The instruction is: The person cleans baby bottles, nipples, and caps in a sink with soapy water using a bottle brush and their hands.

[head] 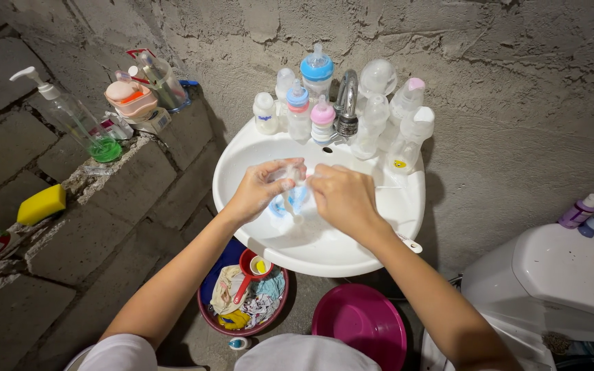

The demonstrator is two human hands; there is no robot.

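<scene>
Clear baby bottle (289,180) gripped in left hand (261,189), right hand (342,197) touching it, over sink (400,206)

Left hand (261,189), right hand (342,198), together.

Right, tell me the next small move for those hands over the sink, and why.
Probably keep scrubbing inside the clear bottle. The left hand holds it over the white sink, the right hand works at its mouth, and the tap shows no running water, so rinsing looks premature.
</scene>
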